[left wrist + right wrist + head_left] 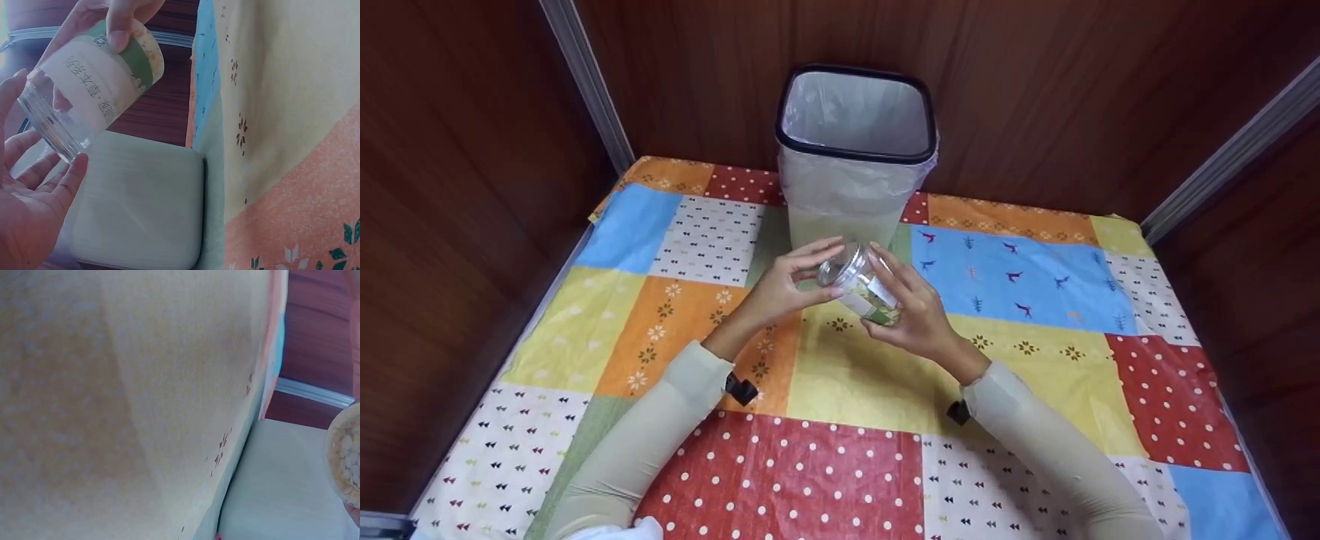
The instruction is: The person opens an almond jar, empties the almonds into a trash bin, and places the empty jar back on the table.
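Observation:
A clear jar (872, 301) with a white and green label is held tilted between both hands, over the cloth in front of the bin. My left hand (780, 289) pinches its clear ribbed end between thumb and fingertips. Around the labelled body, my right hand (916, 311) grips from the other side. The left wrist view shows the label facing the camera and the right thumb (118, 40) pressed on the green band. Pale pieces show through the jar's base (344, 458) at the right wrist view's edge.
A bin (844, 184) with a black rim and a clear plastic liner stands at the back, just beyond the hands. A patchwork cloth (780, 472) covers the table. Dark wood panels (1072, 97) enclose it at the back and sides.

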A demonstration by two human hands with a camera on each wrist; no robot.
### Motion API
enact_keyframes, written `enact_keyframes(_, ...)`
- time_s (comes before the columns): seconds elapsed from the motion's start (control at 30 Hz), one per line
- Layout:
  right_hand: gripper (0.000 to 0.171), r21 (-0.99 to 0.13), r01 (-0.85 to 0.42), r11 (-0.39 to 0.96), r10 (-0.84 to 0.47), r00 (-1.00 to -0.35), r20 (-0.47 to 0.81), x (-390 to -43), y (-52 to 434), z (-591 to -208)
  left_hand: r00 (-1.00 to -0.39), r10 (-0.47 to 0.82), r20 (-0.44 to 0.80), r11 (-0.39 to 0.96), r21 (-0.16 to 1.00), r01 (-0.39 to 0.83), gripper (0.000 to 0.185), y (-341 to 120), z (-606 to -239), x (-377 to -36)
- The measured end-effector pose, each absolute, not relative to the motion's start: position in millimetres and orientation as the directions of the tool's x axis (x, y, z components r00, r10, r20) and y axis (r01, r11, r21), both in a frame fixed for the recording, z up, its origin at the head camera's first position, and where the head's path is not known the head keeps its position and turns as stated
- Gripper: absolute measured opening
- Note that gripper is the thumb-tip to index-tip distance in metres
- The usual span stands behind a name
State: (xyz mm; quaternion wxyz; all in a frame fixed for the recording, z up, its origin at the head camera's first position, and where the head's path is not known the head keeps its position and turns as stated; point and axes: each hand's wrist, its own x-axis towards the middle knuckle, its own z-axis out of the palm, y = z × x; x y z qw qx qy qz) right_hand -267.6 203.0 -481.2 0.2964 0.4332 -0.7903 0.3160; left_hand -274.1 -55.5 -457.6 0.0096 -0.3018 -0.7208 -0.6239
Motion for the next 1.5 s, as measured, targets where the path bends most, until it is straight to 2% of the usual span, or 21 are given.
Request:
enact_keyframes(0.23, 0.102, -0.260, -0.875, 0.408, -0.498, -0.452, 0.740, -266, 205, -480, -0.792, 0.426, 0.437, 0.073, 0.856, 0.511, 0.063, -55, -459, -273)
enact_keyframes(0.47, 0.100, -0.269, -0.877, 0.398, -0.500, -0.452, 0.739, -266, 207, -481, -0.808, 0.407, 0.426, 0.086, 0.863, 0.498, 0.062, -51, -438, -254)
enact_keyframes(0.73, 0.099, -0.285, -0.876, 0.390, -0.498, -0.461, 0.735, -265, 208, -483, -0.807, 0.401, 0.434, 0.075, 0.862, 0.501, 0.061, -50, -440, -254)
enact_keyframes(1.07, 0.098, -0.293, -0.876, 0.382, -0.495, -0.462, 0.736, -264, 209, -483, -0.802, 0.397, 0.446, 0.095, 0.849, 0.520, 0.062, -48, -463, -271)
enact_keyframes(1.5, 0.096, -0.295, -0.873, 0.389, -0.492, -0.467, 0.735, -265, 211, -482, -0.780, 0.410, 0.472, 0.093, 0.830, 0.551, 0.061, -49, -464, -272)
